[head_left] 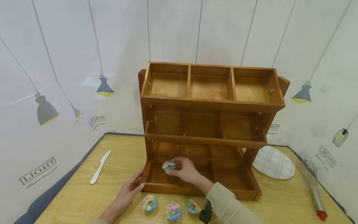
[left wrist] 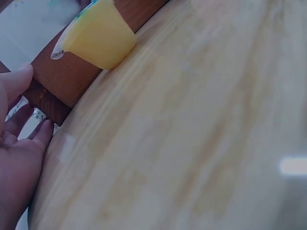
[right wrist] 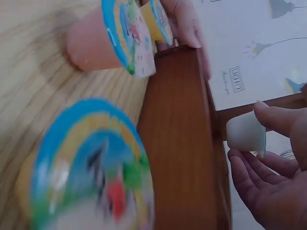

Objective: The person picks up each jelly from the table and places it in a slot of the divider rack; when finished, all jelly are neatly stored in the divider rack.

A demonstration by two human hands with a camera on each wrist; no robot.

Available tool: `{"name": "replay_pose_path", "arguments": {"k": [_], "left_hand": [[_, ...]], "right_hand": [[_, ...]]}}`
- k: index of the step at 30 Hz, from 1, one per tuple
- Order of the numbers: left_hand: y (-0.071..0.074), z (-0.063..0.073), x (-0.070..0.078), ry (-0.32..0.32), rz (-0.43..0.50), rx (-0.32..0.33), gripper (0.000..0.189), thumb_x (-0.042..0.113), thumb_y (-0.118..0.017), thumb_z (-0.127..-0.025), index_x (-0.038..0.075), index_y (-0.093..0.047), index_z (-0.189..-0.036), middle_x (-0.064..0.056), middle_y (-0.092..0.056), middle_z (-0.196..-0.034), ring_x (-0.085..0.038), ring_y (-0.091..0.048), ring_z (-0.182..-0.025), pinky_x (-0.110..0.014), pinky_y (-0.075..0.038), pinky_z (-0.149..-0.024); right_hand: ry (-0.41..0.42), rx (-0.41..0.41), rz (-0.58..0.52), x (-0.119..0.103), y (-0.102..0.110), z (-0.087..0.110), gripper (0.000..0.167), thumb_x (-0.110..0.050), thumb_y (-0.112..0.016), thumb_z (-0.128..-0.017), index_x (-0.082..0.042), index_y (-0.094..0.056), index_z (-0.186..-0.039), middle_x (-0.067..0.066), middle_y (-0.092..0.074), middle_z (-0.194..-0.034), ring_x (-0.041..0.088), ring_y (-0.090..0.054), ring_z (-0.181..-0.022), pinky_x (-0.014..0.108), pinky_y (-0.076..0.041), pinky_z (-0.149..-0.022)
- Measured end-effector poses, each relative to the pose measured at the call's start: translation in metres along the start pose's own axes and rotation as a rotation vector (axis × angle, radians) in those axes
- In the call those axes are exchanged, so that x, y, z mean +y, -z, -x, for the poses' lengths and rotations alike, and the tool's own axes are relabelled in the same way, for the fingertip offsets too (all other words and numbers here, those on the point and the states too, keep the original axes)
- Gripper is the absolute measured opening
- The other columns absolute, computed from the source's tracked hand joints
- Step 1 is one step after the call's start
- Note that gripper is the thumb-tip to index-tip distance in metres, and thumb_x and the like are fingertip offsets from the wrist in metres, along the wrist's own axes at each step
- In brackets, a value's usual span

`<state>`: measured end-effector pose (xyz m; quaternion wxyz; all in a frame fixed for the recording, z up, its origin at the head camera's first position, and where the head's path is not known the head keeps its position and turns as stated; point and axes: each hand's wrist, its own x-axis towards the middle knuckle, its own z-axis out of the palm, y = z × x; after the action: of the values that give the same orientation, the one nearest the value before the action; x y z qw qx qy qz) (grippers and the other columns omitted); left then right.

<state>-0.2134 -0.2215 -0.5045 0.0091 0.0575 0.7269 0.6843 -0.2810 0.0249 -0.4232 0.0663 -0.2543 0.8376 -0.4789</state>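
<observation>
Four lidded cups show in the head view: the right hand (head_left: 185, 170) pinches one, the held cup (head_left: 168, 165), over the left part of the bottom tier (head_left: 181, 188) of a wooden rack (head_left: 209, 103), while the loose cups (head_left: 173, 212) stand on the table (head_left: 120, 163) at five, six and seven o'clock from it. At eight o'clock from the held cup, the left hand (head_left: 125, 194) holds the tier's near left corner, thumb in front and fingers along the side, probably to steady it. The step in hand looks like setting this cup into the tier. The left wrist view has that hand at nine o'clock, lightly straddling the wooden corner, with a yellow cup (left wrist: 103, 38) at eleven. In the right wrist view the held cup sits at three o'clock, thumb above and fingers below, spread no wider than its body; it appears raised beyond the front rail. The next move seems to call for lowering it level past that rail, then parting the fingers without tipping it.
</observation>
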Motion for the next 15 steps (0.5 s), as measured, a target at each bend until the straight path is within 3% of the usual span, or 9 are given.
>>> {"name": "replay_pose_path", "arguments": {"k": [7,15], "left_hand": [[-0.002,0.001,-0.001,0.001,0.011,0.009,0.059,0.017,-0.056,-0.086,0.011,-0.029,-0.139,-0.012,-0.031,-0.143,0.006,-0.043,-0.113,-0.009,-0.037,-0.09],[0.0,0.0,0.0,0.018,0.023,0.029,0.059,0.019,-0.058,-0.085,0.014,-0.033,-0.137,-0.009,-0.035,-0.141,0.007,-0.045,-0.111,-0.011,-0.038,-0.091]], "right_hand": [[-0.067,-0.025,0.125,0.003,-0.04,-0.019,0.046,-0.023,-0.073,-0.073,0.0,-0.055,-0.108,0.011,-0.06,-0.095,0.018,-0.056,-0.082,0.028,-0.049,-0.066],[-0.133,0.0,0.161,0.001,-0.057,-0.028,0.044,-0.021,-0.075,-0.07,-0.001,-0.057,-0.105,0.012,-0.062,-0.094,0.022,-0.055,-0.084,0.034,-0.048,-0.07]]}}
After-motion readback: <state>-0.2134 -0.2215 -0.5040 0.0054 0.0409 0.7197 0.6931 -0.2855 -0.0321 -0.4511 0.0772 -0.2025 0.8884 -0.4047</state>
